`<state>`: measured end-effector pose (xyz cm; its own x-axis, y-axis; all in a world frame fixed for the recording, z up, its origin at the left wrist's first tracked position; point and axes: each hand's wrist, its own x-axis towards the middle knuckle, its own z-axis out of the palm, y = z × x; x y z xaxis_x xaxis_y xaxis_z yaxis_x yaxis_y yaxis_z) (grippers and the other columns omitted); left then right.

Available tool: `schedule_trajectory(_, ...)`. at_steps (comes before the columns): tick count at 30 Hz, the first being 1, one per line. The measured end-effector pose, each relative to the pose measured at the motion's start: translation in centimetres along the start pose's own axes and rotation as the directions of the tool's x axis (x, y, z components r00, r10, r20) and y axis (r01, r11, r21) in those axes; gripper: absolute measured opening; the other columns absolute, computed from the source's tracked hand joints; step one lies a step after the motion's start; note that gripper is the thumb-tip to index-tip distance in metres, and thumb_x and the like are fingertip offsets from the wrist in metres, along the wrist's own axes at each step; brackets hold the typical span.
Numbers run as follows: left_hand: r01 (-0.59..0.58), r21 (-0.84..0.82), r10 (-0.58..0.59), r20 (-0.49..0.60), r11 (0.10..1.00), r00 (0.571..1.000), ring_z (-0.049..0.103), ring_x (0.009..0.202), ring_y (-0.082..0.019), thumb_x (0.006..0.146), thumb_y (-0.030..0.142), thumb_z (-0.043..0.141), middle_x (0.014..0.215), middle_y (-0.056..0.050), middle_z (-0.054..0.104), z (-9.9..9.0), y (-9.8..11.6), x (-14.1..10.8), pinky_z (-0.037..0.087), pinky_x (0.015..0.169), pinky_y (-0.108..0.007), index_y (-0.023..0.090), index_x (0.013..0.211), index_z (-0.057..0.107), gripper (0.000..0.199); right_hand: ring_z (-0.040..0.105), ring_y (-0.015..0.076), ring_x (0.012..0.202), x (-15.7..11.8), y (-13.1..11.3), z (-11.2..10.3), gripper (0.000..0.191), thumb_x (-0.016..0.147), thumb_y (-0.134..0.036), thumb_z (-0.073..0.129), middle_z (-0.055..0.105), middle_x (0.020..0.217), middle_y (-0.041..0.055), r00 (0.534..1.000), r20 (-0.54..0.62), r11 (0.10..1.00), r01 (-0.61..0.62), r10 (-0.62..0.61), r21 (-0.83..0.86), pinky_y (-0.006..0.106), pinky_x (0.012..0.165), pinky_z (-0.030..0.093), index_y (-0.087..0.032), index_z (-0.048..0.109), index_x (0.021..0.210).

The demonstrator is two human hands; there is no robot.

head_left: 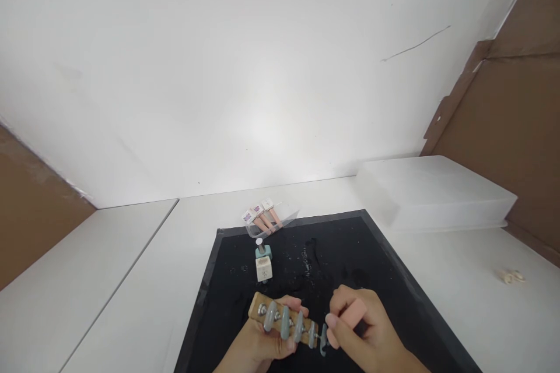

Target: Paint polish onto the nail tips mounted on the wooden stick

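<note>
- Two bare hands are working low over the black mat [341, 250]; I'm standing by and watching.
- Left hand [262, 348]: fingers are wrapping around a wooden block [277, 324], clamped on it; block is tilting down to the right, above the mat.
- Glossy grey and grey-green nail tips [285, 323] are sitting on metal studs along the block.
- Right hand [366, 326]: thumb and fingers are pinching a pink handle [355, 313], together on it, just beside the block's lower end.
- Last grey tip [324, 338] is hanging by the right fingertips; I'm not able to tell what's supporting it.
- White cube bottle [263, 269] is standing on the mat, showing a small dark mark on its front; too tiny for reading.
- Teal bottle [263, 252] is standing right behind it, its top showing a pale disc.
- Clear tray [290, 219] is holding three pink-and-white bottles [262, 218] at the mat's far edge; two are showing purple motifs, the third faint grey marks. No brand is coming through legibly.
- Pale marks [306, 262] are showing on the mat, unreadable.
</note>
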<state>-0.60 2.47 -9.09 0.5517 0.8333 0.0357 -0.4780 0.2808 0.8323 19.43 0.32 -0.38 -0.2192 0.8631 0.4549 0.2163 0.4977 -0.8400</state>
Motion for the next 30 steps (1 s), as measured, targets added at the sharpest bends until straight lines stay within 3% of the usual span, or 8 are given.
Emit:
schedule_trajectory(4,0.013,0.008,-0.013,0.013,1.0,1.0,0.061,0.055,-0.008,0.057,0.014,0.079,0.087,-0.002,0.071,0.0,0.0,0.1,0.051,0.067,-0.025,0.026,0.095,0.069,0.041,0.044,0.0094,0.037,-0.1,0.2,0.1,0.027,0.08,-0.019,0.053,0.049,0.044,-0.0043,0.997,0.039,0.997,-0.071,0.071,0.003,0.022,0.039,0.034,-0.02,0.045,0.055)
schedule_trajectory(10,0.022,0.01,-0.022,0.003,1.0,1.0,0.06,0.056,-0.007,0.057,0.016,0.079,0.094,-0.002,0.071,0.4,0.2,-0.1,0.05,0.068,-0.025,0.027,0.093,0.07,0.039,0.051,0.0106,0.043,0.2,0.3,0.1,0.039,0.083,-0.02,0.052,0.055,0.052,-0.0006,0.987,-0.15,0.997,-0.071,0.064,-0.042,0.021,0.041,0.038,-0.019,0.047,0.045)
schedule_trajectory(19,0.054,0.026,-0.054,-0.015,0.998,0.998,0.062,0.058,-0.011,0.056,0.018,0.08,0.086,-0.003,0.071,0.3,0.4,0.0,0.05,0.07,-0.029,0.026,0.096,0.069,0.043,0.049,0.0097,0.039,-0.1,0.3,0.1,0.031,0.081,-0.019,0.052,0.052,0.047,-0.0033,0.997,0.029,0.998,-0.065,0.065,0.003,0.021,0.039,0.036,-0.02,0.045,0.051)
schedule_trajectory(22,0.045,0.026,-0.044,-0.036,0.999,0.998,0.06,0.054,-0.009,0.054,0.021,0.081,0.074,-0.001,0.07,0.9,0.7,-0.1,0.049,0.069,-0.027,0.023,0.092,0.071,0.039,0.05,0.0093,0.041,0.1,0.5,0.3,0.037,0.083,-0.02,0.051,0.054,0.05,-0.0019,0.997,-0.058,0.998,-0.057,0.056,-0.01,0.022,0.04,0.038,-0.02,0.044,0.047)
schedule_trajectory(26,0.046,0.023,-0.044,-0.069,0.999,0.997,0.06,0.057,-0.008,0.057,0.02,0.079,0.077,-0.002,0.071,1.5,1.3,-0.3,0.047,0.061,-0.021,0.024,0.095,0.07,0.039,0.052,0.011,0.042,0.4,0.3,0.2,0.039,0.084,-0.024,0.053,0.056,0.05,-0.0006,0.982,-0.178,0.996,-0.069,0.058,-0.059,0.022,0.039,0.039,-0.019,0.049,0.045)
schedule_trajectory(30,0.05,-0.001,-0.05,-0.043,0.999,0.998,0.06,0.052,-0.008,0.05,0.021,0.083,0.087,-0.002,0.072,1.6,1.4,-0.2,0.047,0.056,-0.021,0.026,0.086,0.073,0.038,0.053,0.0115,0.042,0.5,0.0,0.0,0.04,0.084,-0.022,0.052,0.056,0.05,-0.0004,0.982,-0.178,0.996,-0.077,0.067,-0.051,0.022,0.04,0.039,-0.019,0.05,0.044)
